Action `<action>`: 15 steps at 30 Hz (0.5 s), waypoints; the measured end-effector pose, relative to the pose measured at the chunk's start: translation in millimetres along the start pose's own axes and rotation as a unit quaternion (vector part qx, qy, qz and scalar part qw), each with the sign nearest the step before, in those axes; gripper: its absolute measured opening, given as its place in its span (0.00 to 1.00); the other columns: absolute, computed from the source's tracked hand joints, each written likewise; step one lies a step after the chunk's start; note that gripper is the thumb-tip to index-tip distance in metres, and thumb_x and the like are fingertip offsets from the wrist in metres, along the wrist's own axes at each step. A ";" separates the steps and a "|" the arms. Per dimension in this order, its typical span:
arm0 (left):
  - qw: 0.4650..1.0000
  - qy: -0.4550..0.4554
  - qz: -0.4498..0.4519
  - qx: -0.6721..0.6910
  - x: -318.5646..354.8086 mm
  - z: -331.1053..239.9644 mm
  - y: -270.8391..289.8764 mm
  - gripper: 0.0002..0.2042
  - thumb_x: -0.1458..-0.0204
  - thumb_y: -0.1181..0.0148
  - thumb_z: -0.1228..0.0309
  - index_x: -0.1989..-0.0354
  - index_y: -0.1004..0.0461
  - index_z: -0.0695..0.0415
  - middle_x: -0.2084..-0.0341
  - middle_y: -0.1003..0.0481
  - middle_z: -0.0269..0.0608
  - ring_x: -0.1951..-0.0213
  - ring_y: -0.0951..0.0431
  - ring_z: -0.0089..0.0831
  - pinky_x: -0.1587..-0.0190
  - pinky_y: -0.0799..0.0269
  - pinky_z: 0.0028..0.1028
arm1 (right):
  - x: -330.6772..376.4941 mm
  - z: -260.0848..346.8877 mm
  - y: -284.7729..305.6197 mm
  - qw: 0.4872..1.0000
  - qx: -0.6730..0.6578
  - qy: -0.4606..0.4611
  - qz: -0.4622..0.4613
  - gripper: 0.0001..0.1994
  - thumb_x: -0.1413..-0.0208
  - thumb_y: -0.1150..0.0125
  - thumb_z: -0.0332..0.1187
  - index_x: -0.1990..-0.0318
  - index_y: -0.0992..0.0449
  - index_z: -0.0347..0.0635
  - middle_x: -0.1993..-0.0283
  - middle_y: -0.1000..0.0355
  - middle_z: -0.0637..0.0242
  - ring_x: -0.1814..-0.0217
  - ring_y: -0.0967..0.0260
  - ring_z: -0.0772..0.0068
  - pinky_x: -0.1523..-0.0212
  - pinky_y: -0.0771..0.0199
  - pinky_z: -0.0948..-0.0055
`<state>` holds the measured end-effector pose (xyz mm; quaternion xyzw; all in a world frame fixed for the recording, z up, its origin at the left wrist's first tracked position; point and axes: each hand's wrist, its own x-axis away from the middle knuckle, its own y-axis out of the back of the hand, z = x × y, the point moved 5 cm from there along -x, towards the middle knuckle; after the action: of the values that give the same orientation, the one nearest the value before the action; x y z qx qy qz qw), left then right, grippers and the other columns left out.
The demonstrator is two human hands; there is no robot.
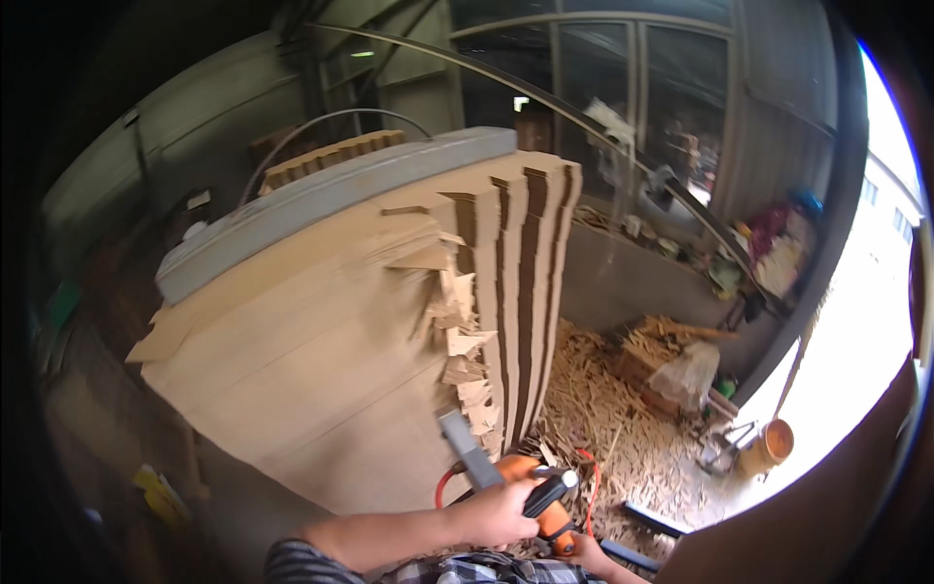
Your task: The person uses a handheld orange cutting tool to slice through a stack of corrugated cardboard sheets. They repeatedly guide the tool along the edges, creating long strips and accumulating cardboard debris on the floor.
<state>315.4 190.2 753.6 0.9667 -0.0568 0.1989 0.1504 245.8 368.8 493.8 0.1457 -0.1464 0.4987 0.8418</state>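
One tall stack of cardboard sheets (pixel 292 399) is filling the left and middle, its broad face turning toward the person, while a grey beam (pixel 331 209) is lying across its top. Along the right side of that face, a ragged edge (pixel 469 355) is running roughly up and down, torn flaps sticking out. Just below it, the flat grey head (pixel 469 450) of the power tool is pointing up and left; whether it is touching the cardboard, I cannot tell. The left hand (pixel 501 514) is closing around a black handle of the orange power tool (pixel 518 468), whose long axis is slanting from upper left to lower right. The ragged edge is lying above and slightly left of this grip, so the left hand is the nearer one. The right hand (pixel 587 555) is sitting lower and farther right, against the tool's rear end; how tightly its fingers are closing is not showing. Beyond, cardboard scraps (pixel 623 457) are covering the floor, and an orange bucket (pixel 775 443) is standing at far right.
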 end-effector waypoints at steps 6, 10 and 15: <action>0.990 -0.140 -0.002 0.003 43.0 -120.9 27.0 0.25 0.56 0.46 0.75 0.48 0.44 0.66 0.76 0.31 0.39 0.86 0.29 0.21 0.85 0.32 0.20 | 68.7 200.9 54.1 0.971 0.171 -0.012 -0.167 0.18 0.63 0.29 0.33 0.64 0.26 0.36 0.72 0.27 0.69 0.71 0.31 0.80 0.68 0.28 0.76; 0.984 -0.117 -0.064 -0.118 78.4 -204.7 71.3 0.16 0.58 0.42 0.73 0.63 0.38 0.67 0.81 0.28 0.43 0.86 0.28 0.23 0.88 0.34 0.21 | 83.8 295.2 83.0 0.944 0.250 0.115 -0.184 0.20 0.63 0.31 0.30 0.60 0.28 0.36 0.73 0.28 0.68 0.73 0.31 0.78 0.70 0.29 0.76; 0.987 -0.108 -0.117 -0.019 101.3 -273.0 132.9 0.06 0.60 0.43 0.74 0.79 0.30 0.64 0.89 0.31 0.39 0.93 0.34 0.19 0.95 0.44 0.17 | 109.7 417.4 69.3 0.952 0.225 0.130 -0.160 0.14 0.63 0.35 0.22 0.65 0.30 0.34 0.77 0.31 0.68 0.78 0.32 0.79 0.78 0.31 0.78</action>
<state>285.2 144.7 1068.9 0.9795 0.0368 0.0732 0.1843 192.8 324.7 925.5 0.2863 0.1057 0.3920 0.8679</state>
